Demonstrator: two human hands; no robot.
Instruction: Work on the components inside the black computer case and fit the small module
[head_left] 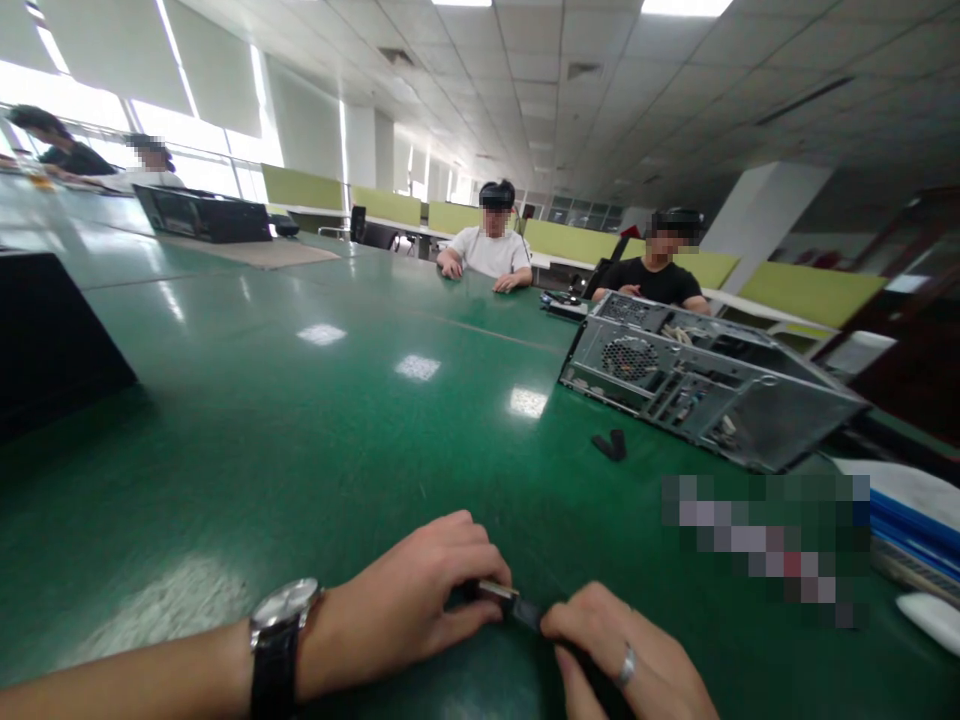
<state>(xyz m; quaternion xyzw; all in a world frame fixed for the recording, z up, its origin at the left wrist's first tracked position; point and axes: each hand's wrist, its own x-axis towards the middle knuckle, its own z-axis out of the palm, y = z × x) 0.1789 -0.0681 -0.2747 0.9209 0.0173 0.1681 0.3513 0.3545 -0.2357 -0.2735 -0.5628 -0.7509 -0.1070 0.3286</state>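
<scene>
Near the bottom centre, my left hand [439, 580], with a watch [286, 605] on its wrist, pinches a small dark object with a metallic edge [496, 590] between thumb and fingers. Close on its right, my right hand [626, 650], wearing a ring, has thumb and fingers closed around a dark piece whose grey, translucent-looking end [527, 612] points at the object in my left hand. Whether the two pieces touch is too small to tell. Both hands are just above the green table [360, 450].
An open metal computer case [705, 385] lies at the right, with two small black pieces [611, 444] before it. Blue-edged items [915, 525] are at the right edge. A black panel [56, 340] stands left. Two people [491, 240] [660, 270] sit across the table.
</scene>
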